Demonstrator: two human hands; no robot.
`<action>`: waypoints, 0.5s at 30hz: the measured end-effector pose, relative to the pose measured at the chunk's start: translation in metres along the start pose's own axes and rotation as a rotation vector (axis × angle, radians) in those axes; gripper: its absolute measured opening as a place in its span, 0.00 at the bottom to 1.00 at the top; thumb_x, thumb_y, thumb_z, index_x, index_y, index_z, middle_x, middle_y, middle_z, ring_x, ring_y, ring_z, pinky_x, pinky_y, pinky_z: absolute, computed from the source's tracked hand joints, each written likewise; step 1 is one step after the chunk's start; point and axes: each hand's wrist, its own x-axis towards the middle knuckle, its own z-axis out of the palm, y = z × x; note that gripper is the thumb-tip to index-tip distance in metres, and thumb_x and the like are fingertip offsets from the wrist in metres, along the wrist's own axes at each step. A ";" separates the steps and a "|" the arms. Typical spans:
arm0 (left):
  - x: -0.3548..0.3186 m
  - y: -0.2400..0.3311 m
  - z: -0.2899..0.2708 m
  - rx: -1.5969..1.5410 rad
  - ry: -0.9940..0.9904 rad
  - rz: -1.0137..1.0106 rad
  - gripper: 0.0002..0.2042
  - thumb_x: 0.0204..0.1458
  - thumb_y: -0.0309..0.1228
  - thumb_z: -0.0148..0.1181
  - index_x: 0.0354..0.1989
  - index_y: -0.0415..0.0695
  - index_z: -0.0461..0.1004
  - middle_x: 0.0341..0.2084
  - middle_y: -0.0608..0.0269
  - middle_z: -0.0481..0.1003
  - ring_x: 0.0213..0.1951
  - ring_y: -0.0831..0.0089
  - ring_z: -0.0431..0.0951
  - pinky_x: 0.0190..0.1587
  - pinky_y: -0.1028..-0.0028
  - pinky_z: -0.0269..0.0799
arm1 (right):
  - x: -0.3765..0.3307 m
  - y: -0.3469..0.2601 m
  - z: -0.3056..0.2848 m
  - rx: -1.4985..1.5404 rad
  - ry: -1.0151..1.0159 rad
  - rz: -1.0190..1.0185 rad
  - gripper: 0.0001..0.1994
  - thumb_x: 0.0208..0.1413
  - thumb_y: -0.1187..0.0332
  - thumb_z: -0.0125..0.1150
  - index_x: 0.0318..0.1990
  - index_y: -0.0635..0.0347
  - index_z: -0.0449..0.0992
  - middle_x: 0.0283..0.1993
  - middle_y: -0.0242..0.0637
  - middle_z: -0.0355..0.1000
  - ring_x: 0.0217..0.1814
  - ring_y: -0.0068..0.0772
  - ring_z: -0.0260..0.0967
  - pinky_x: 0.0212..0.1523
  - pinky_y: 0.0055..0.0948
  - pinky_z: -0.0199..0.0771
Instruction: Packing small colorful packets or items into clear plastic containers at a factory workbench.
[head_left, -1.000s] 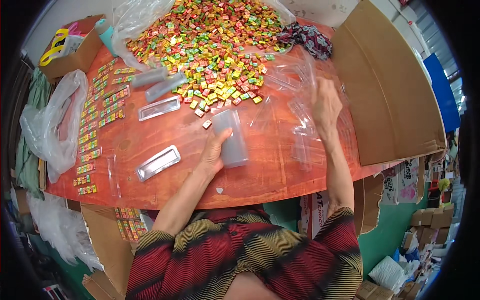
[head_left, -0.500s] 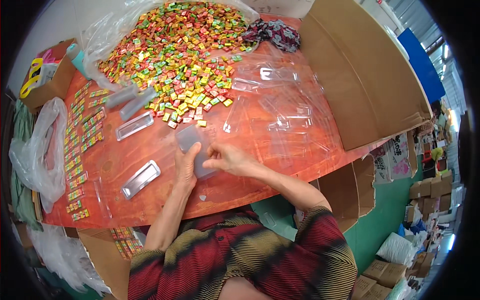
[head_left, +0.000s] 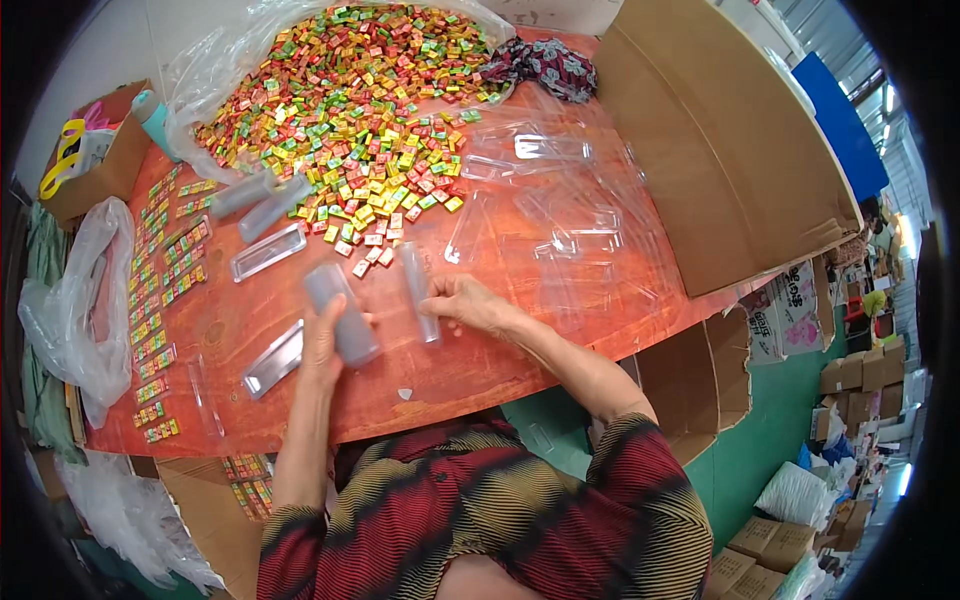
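Observation:
My left hand (head_left: 322, 345) is wrapped round a stack of nested clear plastic trays (head_left: 340, 305), thumb on top; the stack is slightly blurred. To its right, my right hand (head_left: 468, 304) pinches one long narrow plastic tray (head_left: 412, 280), tilted and apart from the stack. A single clear tray (head_left: 275, 362) lies on the red table just beside my left hand, partly covered. Farther off are another single tray (head_left: 268, 252) and two frosted-looking tray stacks (head_left: 274, 208). A large heap of small colourful wrapped pieces (head_left: 350, 110) spreads beyond my hands.
Rows of small wrapped pieces (head_left: 148, 330) line the table's left side. Many clear trays (head_left: 560, 230) lie scattered on the right, before a tall cardboard panel (head_left: 730, 150). A cardboard box (head_left: 125, 165) and a plastic bag (head_left: 85, 300) stand at the left edge.
My hands have moved apart: the left shifted left and toward me with the stack, while the right now holds a single tray separated from it.

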 end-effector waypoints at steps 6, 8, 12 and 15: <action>0.010 0.023 -0.003 0.641 0.388 0.454 0.23 0.38 0.33 0.57 0.43 0.39 0.58 0.32 0.60 0.67 0.33 0.71 0.69 0.35 0.73 0.66 | -0.016 0.009 0.011 -0.832 0.290 -0.457 0.09 0.41 0.68 0.54 0.23 0.64 0.64 0.17 0.40 0.63 0.17 0.33 0.63 0.16 0.31 0.63; 0.014 0.032 -0.017 0.594 0.398 0.387 0.25 0.38 0.33 0.57 0.44 0.38 0.57 0.35 0.59 0.66 0.36 0.71 0.67 0.39 0.74 0.63 | -0.018 0.014 0.023 -1.127 0.380 -0.515 0.09 0.40 0.68 0.54 0.23 0.65 0.64 0.18 0.44 0.64 0.18 0.40 0.65 0.19 0.36 0.64; 0.014 0.038 -0.026 0.676 0.524 0.474 0.29 0.37 0.34 0.57 0.48 0.36 0.55 0.39 0.57 0.64 0.42 0.69 0.64 0.45 0.72 0.58 | -0.012 0.010 0.017 -1.122 0.204 -0.511 0.05 0.37 0.73 0.52 0.24 0.63 0.65 0.24 0.44 0.66 0.23 0.44 0.66 0.20 0.38 0.64; 0.009 0.046 -0.036 0.965 0.655 0.535 0.31 0.37 0.37 0.56 0.49 0.33 0.54 0.43 0.50 0.61 0.45 0.60 0.63 0.48 0.68 0.56 | 0.012 -0.001 -0.052 -1.202 0.655 -0.762 0.05 0.34 0.74 0.49 0.24 0.60 0.66 0.26 0.43 0.66 0.32 0.41 0.65 0.27 0.37 0.64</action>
